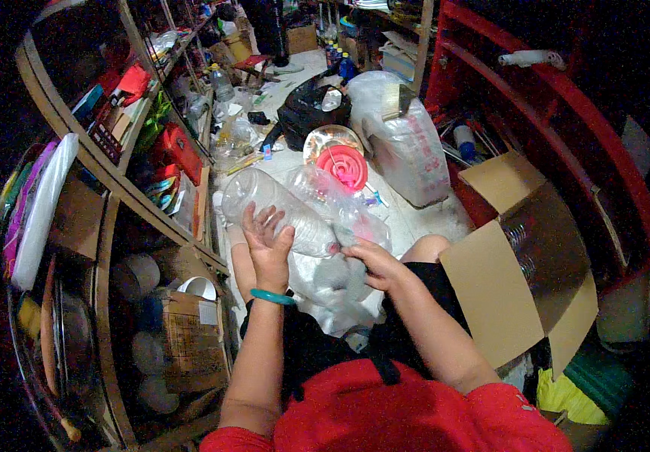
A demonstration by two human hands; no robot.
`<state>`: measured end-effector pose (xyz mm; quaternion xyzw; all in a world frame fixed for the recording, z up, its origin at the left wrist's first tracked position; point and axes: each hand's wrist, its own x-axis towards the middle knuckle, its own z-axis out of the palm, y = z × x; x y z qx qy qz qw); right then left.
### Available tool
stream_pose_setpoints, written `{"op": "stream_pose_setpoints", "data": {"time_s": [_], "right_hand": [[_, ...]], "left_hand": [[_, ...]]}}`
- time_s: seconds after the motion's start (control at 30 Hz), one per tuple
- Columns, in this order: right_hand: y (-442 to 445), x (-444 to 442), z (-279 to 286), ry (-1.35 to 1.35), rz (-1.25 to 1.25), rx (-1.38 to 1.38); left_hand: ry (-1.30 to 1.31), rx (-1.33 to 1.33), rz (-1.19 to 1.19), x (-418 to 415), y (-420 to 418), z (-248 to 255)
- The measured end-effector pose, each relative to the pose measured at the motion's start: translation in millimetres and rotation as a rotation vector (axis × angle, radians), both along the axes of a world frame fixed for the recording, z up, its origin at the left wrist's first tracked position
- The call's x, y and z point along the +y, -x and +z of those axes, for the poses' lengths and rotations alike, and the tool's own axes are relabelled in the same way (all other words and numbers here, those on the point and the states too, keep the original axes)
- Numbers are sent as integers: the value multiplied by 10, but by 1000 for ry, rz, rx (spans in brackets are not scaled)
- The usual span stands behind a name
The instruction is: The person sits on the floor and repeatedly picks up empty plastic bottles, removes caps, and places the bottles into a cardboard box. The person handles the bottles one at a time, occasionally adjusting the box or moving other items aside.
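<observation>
A large clear plastic bottle (302, 223) lies slantwise before me, its red-tipped neck end towards my right hand. My left hand (267, 240), with a teal bangle at the wrist, is raised with fingers spread at the near side of the bottle; whether it touches is unclear. In my right hand (374, 261) a greyish cloth (353, 277) is pinched beside the bottle's neck. Clear plastic bags (330, 192) lie behind the bottle, and more pale plastic lies between my legs. Beyond them is a pink-red round plastic item (343, 168).
Wooden shelving (161, 226) with packed goods runs along the left. An open cardboard box (494, 282) stands close on my right, near a red metal rack (573, 113). Ahead are a black bag (308, 113), a large wrapped bundle (409, 152) and bottles on the tiled floor.
</observation>
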<state>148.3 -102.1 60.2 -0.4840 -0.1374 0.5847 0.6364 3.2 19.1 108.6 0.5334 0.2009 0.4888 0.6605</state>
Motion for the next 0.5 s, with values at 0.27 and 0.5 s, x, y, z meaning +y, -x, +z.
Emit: {"op": "stream_pose_setpoints", "data": {"time_s": [0.27, 0.5], "right_hand": [[-58, 44, 782, -165, -230, -608], [363, 258, 960, -433, -206, -1396]], "left_hand": [[43, 75, -216, 30, 57, -14], [276, -133, -305, -210, 26, 46]]}}
